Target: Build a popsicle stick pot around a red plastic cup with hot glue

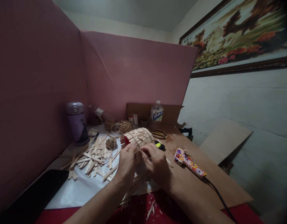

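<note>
A rounded craft-stick piece [142,137], made of wooden sticks set side by side with twine [135,140] running around it, lies tilted in front of me. Red shows inside its left end. My left hand [127,161] is closed on its near left edge, thumb on top. Close beside it, my right hand [157,162] is closed, its thumb and forefinger pinching at the near edge where the twine passes. The fingertips partly hide the strand. Loose craft sticks [94,160] lie scattered to the left, near a small ball of twine [111,143].
A flowered glue gun [190,162] with a black cord lies on brown cardboard [204,189] at right. A purple flask [77,124], a dark flat slab [40,193], a larger twine ball [125,126] and a plastic bottle [156,114] stand or lie around. Pink panels rise behind.
</note>
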`<state>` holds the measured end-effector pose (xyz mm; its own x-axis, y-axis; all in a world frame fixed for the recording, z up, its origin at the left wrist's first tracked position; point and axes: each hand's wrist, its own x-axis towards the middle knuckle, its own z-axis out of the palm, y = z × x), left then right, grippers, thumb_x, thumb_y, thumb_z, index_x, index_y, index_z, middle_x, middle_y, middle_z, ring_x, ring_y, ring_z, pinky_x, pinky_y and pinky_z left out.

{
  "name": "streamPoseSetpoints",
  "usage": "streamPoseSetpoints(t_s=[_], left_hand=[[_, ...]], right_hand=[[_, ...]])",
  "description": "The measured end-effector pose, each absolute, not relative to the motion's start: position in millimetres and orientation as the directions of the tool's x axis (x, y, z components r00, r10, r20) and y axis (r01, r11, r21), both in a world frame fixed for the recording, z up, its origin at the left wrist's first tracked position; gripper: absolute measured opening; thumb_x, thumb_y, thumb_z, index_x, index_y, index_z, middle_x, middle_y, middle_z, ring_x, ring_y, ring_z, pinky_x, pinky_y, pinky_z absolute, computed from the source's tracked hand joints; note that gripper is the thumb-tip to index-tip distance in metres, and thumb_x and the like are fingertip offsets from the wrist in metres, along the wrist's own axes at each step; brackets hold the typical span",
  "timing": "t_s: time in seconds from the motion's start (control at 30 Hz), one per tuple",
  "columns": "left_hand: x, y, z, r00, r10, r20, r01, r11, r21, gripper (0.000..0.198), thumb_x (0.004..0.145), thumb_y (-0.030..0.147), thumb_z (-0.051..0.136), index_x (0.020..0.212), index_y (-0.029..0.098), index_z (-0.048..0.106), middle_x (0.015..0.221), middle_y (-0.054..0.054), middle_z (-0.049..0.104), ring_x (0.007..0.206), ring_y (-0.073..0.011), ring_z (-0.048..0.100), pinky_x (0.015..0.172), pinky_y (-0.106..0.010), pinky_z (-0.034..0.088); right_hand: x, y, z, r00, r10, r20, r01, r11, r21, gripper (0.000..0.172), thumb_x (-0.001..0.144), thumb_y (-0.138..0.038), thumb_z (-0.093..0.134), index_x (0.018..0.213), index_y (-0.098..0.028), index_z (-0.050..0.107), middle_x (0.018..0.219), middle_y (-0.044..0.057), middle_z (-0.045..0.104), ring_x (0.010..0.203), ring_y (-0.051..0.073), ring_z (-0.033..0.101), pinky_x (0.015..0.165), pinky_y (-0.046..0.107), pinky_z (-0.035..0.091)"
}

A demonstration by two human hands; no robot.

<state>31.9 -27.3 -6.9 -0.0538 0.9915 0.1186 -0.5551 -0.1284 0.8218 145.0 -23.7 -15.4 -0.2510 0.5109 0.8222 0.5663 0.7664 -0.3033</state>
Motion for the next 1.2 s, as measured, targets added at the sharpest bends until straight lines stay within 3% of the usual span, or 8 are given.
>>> streamPoseSetpoints(t_s=[0.23,0.47,0.63,1.0,1.2], left_hand=[[35,-31,-11,-0.117,0.984,0.136,-0.487,-0.176,0.855,0.041,0.073,0.048,0.068,0.06,0.018,0.043,0.052,0.007,0.038,0.048,-0.0064,0.033,0.045,-0.018,0.029],[37,-30,-18,-0.167,0.965,0.2,-0.341,-0.247,0.907,0.04,0.076,0.051,0.063,0.064,0.016,0.05,0.06,0.004,0.045,0.056,-0.0081,0.037,0.051,-0.019,0.034],[38,-32,-11,-0.156,0.971,0.181,-0.37,-0.228,0.901,0.039,0.075,0.049,0.064,0.062,0.016,0.049,0.057,0.004,0.046,0.053,-0.008,0.038,0.048,-0.019,0.033],[32,-29,-8,-0.115,0.988,0.106,-0.458,-0.148,0.877,0.037,0.07,0.048,0.067,0.064,0.015,0.052,0.053,0.004,0.048,0.047,-0.008,0.042,0.046,-0.019,0.033],[34,-29,-8,-0.101,0.99,0.096,-0.444,-0.131,0.886,0.041,0.072,0.049,0.065,0.058,0.018,0.042,0.047,0.008,0.037,0.042,-0.0056,0.029,0.041,-0.019,0.024]], right_hand=[[146,-22,-19,-0.294,0.499,0.815,0.595,0.763,-0.252,0.012,0.092,-0.013,0.045,0.089,-0.016,0.057,0.083,0.006,0.059,0.078,0.018,0.056,0.07,0.03,0.046],[139,-23,-23,-0.317,0.512,0.798,0.704,0.691,-0.163,0.016,0.093,-0.015,0.042,0.082,-0.017,0.053,0.077,0.005,0.058,0.071,0.018,0.056,0.065,0.03,0.046],[136,-19,-25,-0.308,0.488,0.817,0.762,0.641,-0.096,0.017,0.092,-0.014,0.04,0.08,-0.017,0.05,0.073,0.004,0.055,0.064,0.017,0.054,0.057,0.028,0.044],[146,-17,-21,-0.287,0.48,0.829,0.632,0.746,-0.213,0.011,0.093,-0.016,0.042,0.089,-0.017,0.053,0.079,0.005,0.058,0.073,0.017,0.057,0.067,0.029,0.045],[145,-21,-19,-0.309,0.45,0.838,0.62,0.763,-0.182,0.013,0.093,-0.017,0.043,0.087,-0.017,0.055,0.079,0.005,0.06,0.074,0.018,0.057,0.066,0.029,0.044]])
